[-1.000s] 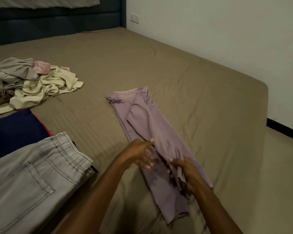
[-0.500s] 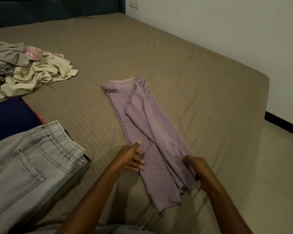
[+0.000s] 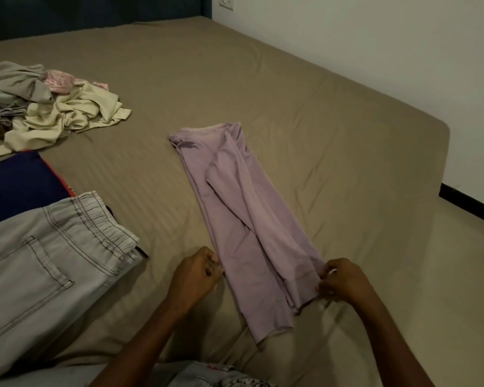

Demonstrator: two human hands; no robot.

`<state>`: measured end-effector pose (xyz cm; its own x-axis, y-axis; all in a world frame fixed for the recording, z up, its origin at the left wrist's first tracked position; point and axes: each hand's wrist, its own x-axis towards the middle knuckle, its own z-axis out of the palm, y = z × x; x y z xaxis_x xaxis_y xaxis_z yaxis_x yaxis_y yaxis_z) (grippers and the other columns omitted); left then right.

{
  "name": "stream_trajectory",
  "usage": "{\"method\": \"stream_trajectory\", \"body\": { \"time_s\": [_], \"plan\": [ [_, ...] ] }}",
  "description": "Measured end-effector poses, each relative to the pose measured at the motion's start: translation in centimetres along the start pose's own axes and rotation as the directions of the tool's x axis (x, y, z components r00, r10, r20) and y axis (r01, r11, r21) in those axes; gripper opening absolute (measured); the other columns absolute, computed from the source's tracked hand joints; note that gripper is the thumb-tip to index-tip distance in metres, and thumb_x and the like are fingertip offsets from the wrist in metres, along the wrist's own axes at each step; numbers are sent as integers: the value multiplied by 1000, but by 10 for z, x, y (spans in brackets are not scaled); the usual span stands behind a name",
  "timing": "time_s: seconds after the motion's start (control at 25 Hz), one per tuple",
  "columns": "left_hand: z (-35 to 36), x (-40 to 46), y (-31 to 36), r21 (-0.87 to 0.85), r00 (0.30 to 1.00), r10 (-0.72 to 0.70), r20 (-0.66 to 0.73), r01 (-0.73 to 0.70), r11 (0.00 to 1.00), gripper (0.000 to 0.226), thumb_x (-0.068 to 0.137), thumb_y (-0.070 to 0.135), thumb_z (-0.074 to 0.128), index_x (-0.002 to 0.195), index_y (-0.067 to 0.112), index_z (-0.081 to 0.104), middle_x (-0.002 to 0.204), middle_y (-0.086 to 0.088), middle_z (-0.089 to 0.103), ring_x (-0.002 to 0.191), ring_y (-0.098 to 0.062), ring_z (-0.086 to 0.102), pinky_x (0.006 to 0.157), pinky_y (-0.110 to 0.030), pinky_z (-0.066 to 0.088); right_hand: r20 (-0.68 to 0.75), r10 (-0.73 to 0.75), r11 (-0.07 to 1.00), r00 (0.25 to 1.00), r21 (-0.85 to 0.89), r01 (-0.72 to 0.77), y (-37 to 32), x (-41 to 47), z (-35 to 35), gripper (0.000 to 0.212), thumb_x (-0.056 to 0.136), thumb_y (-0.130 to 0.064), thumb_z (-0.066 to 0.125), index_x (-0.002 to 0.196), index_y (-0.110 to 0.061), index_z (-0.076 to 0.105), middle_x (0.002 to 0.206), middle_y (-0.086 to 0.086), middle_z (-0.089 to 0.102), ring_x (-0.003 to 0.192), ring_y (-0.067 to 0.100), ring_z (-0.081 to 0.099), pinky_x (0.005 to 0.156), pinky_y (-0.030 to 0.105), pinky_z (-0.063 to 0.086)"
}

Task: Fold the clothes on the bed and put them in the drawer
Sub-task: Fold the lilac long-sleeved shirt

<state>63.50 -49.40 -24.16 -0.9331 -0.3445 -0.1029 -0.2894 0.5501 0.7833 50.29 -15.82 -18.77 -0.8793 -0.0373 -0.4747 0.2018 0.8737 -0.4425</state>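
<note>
A lilac garment (image 3: 235, 213) lies folded lengthwise in a long strip on the brown bed sheet (image 3: 333, 129), running from the middle of the bed toward me. My left hand (image 3: 197, 276) pinches its left edge near the lower end. My right hand (image 3: 342, 280) pinches its right edge at the same height. The drawer is not in view.
Folded grey jeans (image 3: 45, 263) lie at the left over a dark blue folded garment (image 3: 17, 182). A heap of unfolded cream, grey and pink clothes (image 3: 48, 107) sits at the far left. The bed's right edge drops to the floor (image 3: 458, 289) beside a white wall (image 3: 375, 46).
My hands have moved apart from the middle of the lilac garment to its two side edges and closed on them. The sleeve fold now lies flat.
</note>
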Motion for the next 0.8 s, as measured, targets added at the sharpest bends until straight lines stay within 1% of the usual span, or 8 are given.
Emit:
{"method": "stream_trajectory", "body": {
  "time_s": [0.08,0.2,0.36,0.48,0.56,0.64,0.72,0.8],
  "plan": [
    [8,-27,-16,258,955,295,-26,-279,925,45,78,33,74,120,27,59,102,11,67,89,-12,65,74,-31,56,-138,-47,983,989,-180,22,16,0,-20,22,65,-11,71,82,-26,74,71,-3,75,71,20,74,67,34,61],
    [27,-40,-15,434,813,580,58,-543,719,79,80,50,69,149,19,47,146,-10,52,131,-29,54,102,-40,52,-232,-467,841,853,-415,348,36,15,-29,55,72,-10,74,123,-32,67,118,0,71,104,23,68,78,33,58],
    [46,-14,-4,546,764,596,247,-618,566,82,88,63,58,159,30,33,164,-13,32,151,-34,31,119,-51,28,142,-853,372,502,-510,776,36,50,-24,73,91,-20,66,158,-32,39,167,6,31,145,24,41,106,35,41],
    [62,3,-4,559,699,607,378,-695,452,72,89,44,62,156,32,40,163,-12,35,150,-30,35,119,-50,24,314,-865,232,391,-440,867,3,71,-10,70,96,-16,53,160,-34,32,172,2,15,157,21,21,117,36,29],
    [58,14,-2,494,690,617,380,-715,495,64,88,37,62,151,34,48,157,-5,47,143,-23,45,117,-41,27,407,-862,160,302,-347,924,-21,85,2,58,98,-23,58,155,-28,45,170,3,22,158,23,20,121,37,23],
    [41,21,12,222,764,578,287,-640,736,45,91,27,62,136,28,64,139,2,65,124,-10,59,105,-29,38,390,-881,224,269,-156,962,-52,92,0,44,95,-32,57,137,-22,65,158,-1,47,152,20,35,123,35,19],
    [15,51,35,-104,889,398,226,-384,917,29,90,23,60,112,9,73,113,-6,74,99,-6,64,86,-31,49,357,-845,476,398,166,863,-98,98,-16,24,87,-20,62,102,-24,80,119,-8,75,116,7,67,108,27,41],
    [-11,93,62,-403,964,158,215,-60,913,28,95,18,57,108,-2,72,111,-17,73,99,-17,65,90,-38,52,366,-753,657,546,457,600,-146,119,-29,17,84,-11,68,79,-22,80,88,-8,78,82,4,72,81,25,56]
  ]
}}
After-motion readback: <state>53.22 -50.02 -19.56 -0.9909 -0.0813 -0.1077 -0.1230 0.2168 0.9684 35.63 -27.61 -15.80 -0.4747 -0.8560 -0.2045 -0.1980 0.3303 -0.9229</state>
